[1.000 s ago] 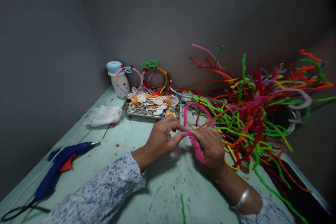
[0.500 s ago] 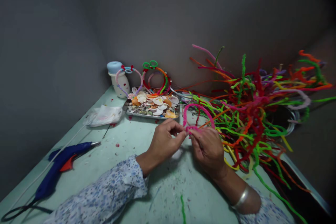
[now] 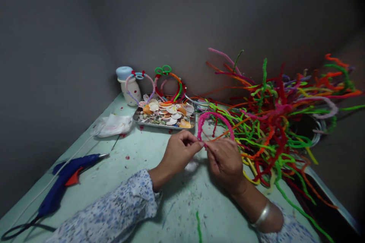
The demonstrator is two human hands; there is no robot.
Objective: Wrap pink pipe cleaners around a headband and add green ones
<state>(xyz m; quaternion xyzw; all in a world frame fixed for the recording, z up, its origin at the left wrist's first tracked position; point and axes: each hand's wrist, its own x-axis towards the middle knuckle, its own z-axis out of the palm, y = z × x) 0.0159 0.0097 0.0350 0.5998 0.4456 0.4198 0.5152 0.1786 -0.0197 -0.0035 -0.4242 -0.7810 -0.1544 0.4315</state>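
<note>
A headband [image 3: 216,115] covered in fuzzy pink pipe cleaner arches up between my hands. My left hand [image 3: 181,152] pinches its left end between thumb and forefinger. At the same spot, the fingertips of my right hand [image 3: 227,161] press together on the pink pipe cleaner, very close to the left fingertips. The right end of the arch drops behind my right hand and is hidden. Its left side looks bumpy, as if wound round. What exactly lies between the fingertips is too small to see.
A tray [image 3: 159,126] of shells stands behind, with finished headbands [image 3: 179,83] and a lidded bottle [image 3: 129,87]. Left lie a blue glue gun [image 3: 65,178] and a plastic packet [image 3: 114,124]. Tangled pipe cleaners [image 3: 273,121] crowd the right; a green piece [image 3: 199,226] lies in front.
The pink strand that stretched between my fingertips across the arch's bottom no longer shows there. The headband has shifted slightly left, while both hands stay nearly in place.
</note>
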